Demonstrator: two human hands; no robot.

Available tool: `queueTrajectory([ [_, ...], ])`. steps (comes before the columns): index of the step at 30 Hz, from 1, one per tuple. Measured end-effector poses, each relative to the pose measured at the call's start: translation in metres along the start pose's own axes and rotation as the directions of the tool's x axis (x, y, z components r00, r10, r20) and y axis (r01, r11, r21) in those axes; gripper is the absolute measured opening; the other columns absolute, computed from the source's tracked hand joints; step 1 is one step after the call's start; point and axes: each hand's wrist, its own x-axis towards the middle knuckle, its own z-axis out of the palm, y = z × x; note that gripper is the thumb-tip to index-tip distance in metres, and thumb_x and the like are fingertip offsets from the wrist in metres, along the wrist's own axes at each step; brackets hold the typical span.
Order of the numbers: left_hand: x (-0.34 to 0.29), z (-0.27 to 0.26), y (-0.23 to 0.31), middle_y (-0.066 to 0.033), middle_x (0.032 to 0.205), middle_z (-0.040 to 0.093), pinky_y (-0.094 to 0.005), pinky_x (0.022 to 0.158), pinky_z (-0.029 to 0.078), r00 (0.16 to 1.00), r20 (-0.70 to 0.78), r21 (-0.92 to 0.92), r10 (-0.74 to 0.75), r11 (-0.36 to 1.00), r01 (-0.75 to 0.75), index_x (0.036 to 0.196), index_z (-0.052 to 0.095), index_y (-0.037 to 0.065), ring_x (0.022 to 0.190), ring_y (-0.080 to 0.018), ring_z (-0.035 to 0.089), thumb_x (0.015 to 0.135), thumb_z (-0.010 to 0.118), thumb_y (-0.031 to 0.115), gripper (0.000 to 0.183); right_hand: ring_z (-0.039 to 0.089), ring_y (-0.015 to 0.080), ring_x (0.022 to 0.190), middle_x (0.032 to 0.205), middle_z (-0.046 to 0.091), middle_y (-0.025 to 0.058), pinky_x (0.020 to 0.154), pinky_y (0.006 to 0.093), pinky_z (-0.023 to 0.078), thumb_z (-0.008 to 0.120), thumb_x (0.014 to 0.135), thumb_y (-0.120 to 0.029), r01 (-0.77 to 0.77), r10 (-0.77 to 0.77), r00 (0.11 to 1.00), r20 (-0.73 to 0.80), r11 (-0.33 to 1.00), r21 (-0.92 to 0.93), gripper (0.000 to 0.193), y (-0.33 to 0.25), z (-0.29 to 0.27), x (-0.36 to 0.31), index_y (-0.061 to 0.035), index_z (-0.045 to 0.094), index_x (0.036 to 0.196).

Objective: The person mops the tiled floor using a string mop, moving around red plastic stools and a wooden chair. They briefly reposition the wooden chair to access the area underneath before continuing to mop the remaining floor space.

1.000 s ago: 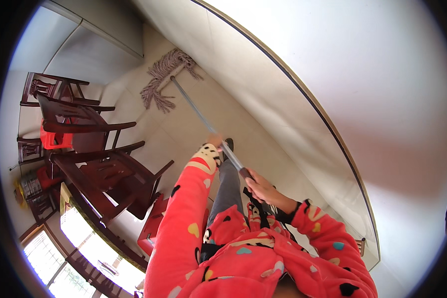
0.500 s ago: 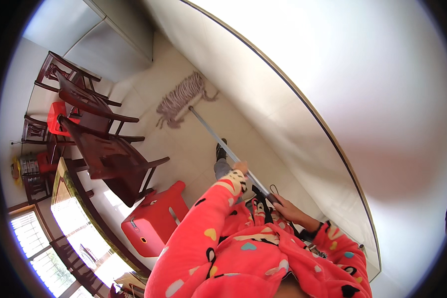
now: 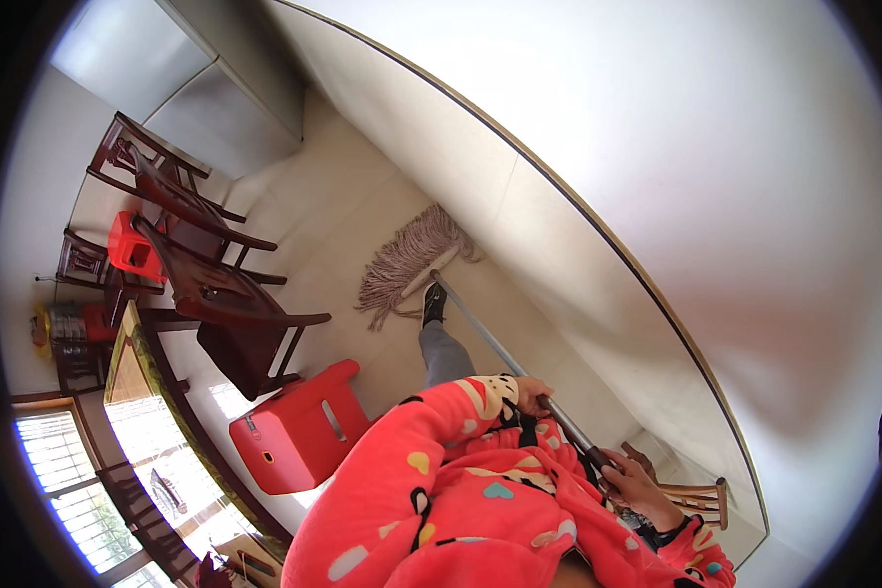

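Note:
I hold a mop with a long grey metal handle (image 3: 490, 345). My left hand (image 3: 533, 394) grips the handle near its middle. My right hand (image 3: 629, 482) grips the black upper end of the handle. The mop's stringy pinkish-beige head (image 3: 407, 265) lies spread on the pale tiled floor (image 3: 343, 206) beside the white wall (image 3: 598, 196). Both my sleeves are bright red with coloured shapes. My grey trouser leg and dark shoe (image 3: 434, 304) stand just behind the mop head.
A red plastic stool (image 3: 299, 431) stands on the floor to my left. Dark wooden chairs (image 3: 220, 284) surround a table (image 3: 132, 363) further left, with another red stool (image 3: 132, 245) among them. A wooden chair (image 3: 696, 495) is by the wall at right. Windows are at lower left.
The mop head has been drawn back along the wall toward my foot. My view has swung, bringing the red stool and the chairs closer. Both hands stay on the handle.

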Motion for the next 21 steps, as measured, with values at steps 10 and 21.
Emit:
queueTrajectory([
  [10,-0.042,-0.105,0.072,-0.0152,0.075,0.059,-0.0378,0.060,0.047,0.588,0.579,0.815,0.565,-0.408,-0.411,0.086,0.055,0.005,0.067,-0.0327,0.059,0.074,0.062,0.024,0.023,0.038,0.0035,0.043,0.064,0.050,-0.0038,0.037,0.0180,0.026,0.053,0.090,-0.019,0.078,-0.079,0.996,-0.031,0.996,-0.049,0.040,-0.049,0.040,0.099,-0.0087,0.045,0.128],
  [21,-0.220,-0.362,0.296,-0.0237,0.093,0.060,-0.0481,0.073,0.047,0.236,-0.130,0.967,0.963,0.071,0.244,0.100,0.059,0.004,0.087,-0.0391,0.059,0.082,0.048,0.025,0.030,0.033,0.0045,0.035,0.065,0.043,-0.0008,0.029,0.0199,0.027,0.044,0.093,-0.023,0.201,-0.177,0.951,0.254,0.977,-0.074,0.036,-0.258,0.240,0.358,-0.0125,0.039,0.127],
])
